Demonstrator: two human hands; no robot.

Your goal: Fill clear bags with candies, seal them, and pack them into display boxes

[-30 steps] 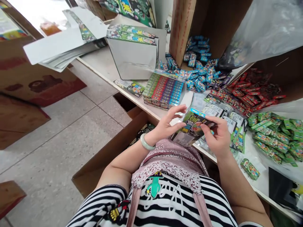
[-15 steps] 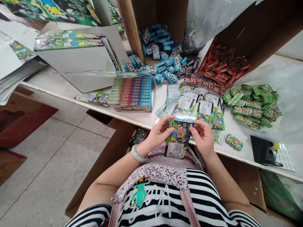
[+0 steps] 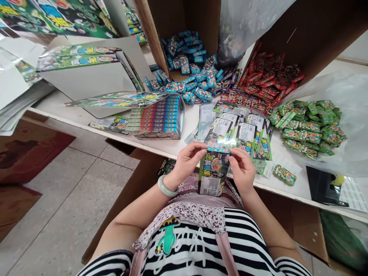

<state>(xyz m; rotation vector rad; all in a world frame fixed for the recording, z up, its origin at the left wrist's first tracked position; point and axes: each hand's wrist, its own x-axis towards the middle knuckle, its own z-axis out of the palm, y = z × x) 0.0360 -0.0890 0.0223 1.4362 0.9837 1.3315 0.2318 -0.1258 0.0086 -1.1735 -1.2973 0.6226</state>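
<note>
1. The left hand (image 3: 186, 161) now pinches the packet's top left corner, fingers pressed together.
2. The packet (image 3: 214, 172), tilted a second ago, now stands upright at the desk (image 3: 54, 103) edge.
3. The right hand (image 3: 243, 170) pinches its top right corner.

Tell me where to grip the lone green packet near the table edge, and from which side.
Grip the green packet across its long edges, mid-length, coming down from above. It lies flat and slanted on the table, apart from the other packets, so fingers fit on both sides. The right hand, now pinching the pouch, is nearest.
</note>
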